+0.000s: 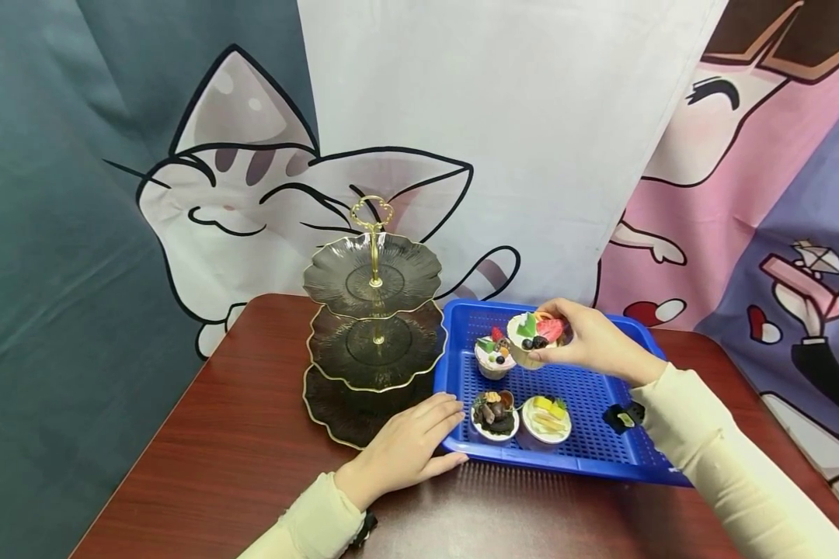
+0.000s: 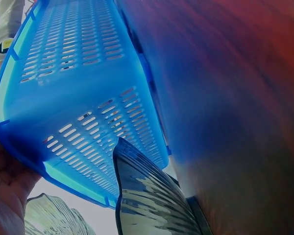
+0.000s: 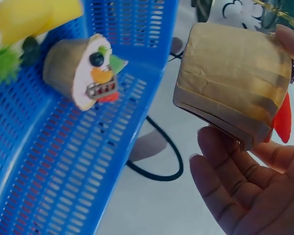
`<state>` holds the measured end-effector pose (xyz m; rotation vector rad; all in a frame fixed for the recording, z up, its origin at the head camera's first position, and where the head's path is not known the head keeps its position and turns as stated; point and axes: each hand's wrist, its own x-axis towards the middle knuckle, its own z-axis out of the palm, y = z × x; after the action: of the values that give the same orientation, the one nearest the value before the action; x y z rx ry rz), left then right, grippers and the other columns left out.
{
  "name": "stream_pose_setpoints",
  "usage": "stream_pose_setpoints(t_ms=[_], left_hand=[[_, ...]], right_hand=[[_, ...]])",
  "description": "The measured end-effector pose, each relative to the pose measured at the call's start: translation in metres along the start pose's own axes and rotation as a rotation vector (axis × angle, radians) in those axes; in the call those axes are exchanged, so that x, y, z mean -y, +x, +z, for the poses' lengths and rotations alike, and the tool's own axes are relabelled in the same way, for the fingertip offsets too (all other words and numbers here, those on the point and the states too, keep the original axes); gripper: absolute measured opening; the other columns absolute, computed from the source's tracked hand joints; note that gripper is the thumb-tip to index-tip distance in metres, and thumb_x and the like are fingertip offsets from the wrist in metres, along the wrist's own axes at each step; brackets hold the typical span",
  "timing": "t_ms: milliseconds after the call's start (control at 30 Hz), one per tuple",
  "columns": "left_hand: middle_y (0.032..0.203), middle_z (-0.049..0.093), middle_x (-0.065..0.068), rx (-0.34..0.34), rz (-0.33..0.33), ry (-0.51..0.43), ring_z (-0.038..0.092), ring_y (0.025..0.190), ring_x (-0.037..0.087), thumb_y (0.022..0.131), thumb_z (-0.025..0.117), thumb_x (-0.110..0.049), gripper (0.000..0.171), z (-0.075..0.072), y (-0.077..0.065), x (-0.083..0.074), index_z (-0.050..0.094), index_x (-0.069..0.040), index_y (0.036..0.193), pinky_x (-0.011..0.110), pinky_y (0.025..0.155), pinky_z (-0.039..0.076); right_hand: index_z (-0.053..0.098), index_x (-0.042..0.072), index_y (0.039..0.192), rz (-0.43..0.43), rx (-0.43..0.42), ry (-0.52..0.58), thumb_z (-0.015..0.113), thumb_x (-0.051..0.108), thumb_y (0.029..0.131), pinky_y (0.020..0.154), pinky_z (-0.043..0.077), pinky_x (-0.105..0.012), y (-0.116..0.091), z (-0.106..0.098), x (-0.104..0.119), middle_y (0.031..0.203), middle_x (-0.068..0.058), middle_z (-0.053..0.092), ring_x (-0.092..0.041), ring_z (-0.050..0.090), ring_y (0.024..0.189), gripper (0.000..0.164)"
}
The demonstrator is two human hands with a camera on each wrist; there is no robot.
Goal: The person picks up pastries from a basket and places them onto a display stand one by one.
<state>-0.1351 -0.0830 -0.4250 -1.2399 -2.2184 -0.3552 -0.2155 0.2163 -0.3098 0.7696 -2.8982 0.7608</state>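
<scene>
My right hand [image 1: 587, 341] holds a fruit-topped cupcake [image 1: 529, 341] above the back of the blue basket [image 1: 580, 464], thumb and fingers on its sides. The right wrist view shows its tan paper cup tilted. Inside the basket are a berry cupcake [image 1: 493, 359], a chocolate cupcake [image 1: 495, 418] and a yellow-fruit cupcake [image 1: 547, 421]. My left hand [image 1: 409, 446] rests at the basket's front left corner with its fingers nearly straight. Just beyond that hand stands a dark three-tier stand [image 1: 374, 349] with gold rims.
The stand's wavy plates come close to the basket's left side, and its gold handle [image 1: 372, 211] rises on top. Everything stands on a reddish-brown table [image 1: 231, 435]. A printed cloth backdrop [image 1: 517, 116] hangs behind the table.
</scene>
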Motion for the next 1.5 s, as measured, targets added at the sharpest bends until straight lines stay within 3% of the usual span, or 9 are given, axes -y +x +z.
stream_pose_setpoints(t_ms=[467, 967, 1100, 1267, 1500], left_hand=[[0.123, 0.065, 0.005, -0.008, 0.001, 0.021, 0.059, 0.121, 0.020, 0.084, 0.070, -0.045, 0.051, 0.000, 0.000, -0.001, 0.067, -0.006, 0.116, 0.028, 0.108, 0.045], [0.123, 0.065, 0.005, -0.016, 0.010, 0.026, 0.058, 0.121, 0.020, 0.084, 0.070, -0.045, 0.051, -0.001, 0.000, -0.001, 0.066, -0.006, 0.116, 0.029, 0.107, 0.047], [0.122, 0.065, 0.006, -0.035, 0.030, 0.040, 0.059, 0.120, 0.020, 0.085, 0.068, -0.045, 0.050, 0.000, 0.000, 0.001, 0.066, -0.006, 0.115, 0.029, 0.107, 0.047], [0.121, 0.065, 0.006, -0.033, 0.031, 0.046, 0.058, 0.121, 0.020, 0.086, 0.066, -0.046, 0.049, 0.000, -0.001, 0.001, 0.066, -0.006, 0.115, 0.029, 0.107, 0.047], [0.122, 0.065, 0.006, -0.023, 0.021, 0.047, 0.058, 0.122, 0.020, 0.085, 0.067, -0.046, 0.050, -0.001, 0.000, -0.001, 0.067, -0.006, 0.115, 0.030, 0.108, 0.046]], right_hand=[[0.057, 0.009, 0.117, -0.033, 0.014, 0.062, 0.082, 0.035, 0.074, 0.071, 0.053, -0.021, 0.010, 0.001, 0.026, 0.099, -0.003, 0.066, -0.014, 0.059, 0.084, 0.056], [0.057, 0.006, 0.119, -0.084, 0.020, 0.111, 0.082, 0.033, 0.074, 0.075, 0.057, -0.034, 0.030, 0.016, 0.052, 0.101, -0.005, 0.067, -0.012, 0.061, 0.085, 0.057], [0.057, 0.008, 0.120, -0.074, 0.029, 0.111, 0.081, 0.036, 0.074, 0.075, 0.055, -0.029, 0.037, 0.018, 0.061, 0.102, -0.005, 0.066, -0.012, 0.061, 0.086, 0.060], [0.056, 0.008, 0.121, -0.067, 0.026, 0.126, 0.082, 0.036, 0.074, 0.078, 0.055, -0.031, 0.047, 0.022, 0.069, 0.105, -0.005, 0.066, -0.014, 0.062, 0.089, 0.061], [0.057, 0.009, 0.121, -0.090, 0.011, 0.109, 0.082, 0.038, 0.073, 0.071, 0.053, -0.027, 0.063, 0.033, 0.076, 0.104, -0.004, 0.066, -0.015, 0.062, 0.083, 0.062]])
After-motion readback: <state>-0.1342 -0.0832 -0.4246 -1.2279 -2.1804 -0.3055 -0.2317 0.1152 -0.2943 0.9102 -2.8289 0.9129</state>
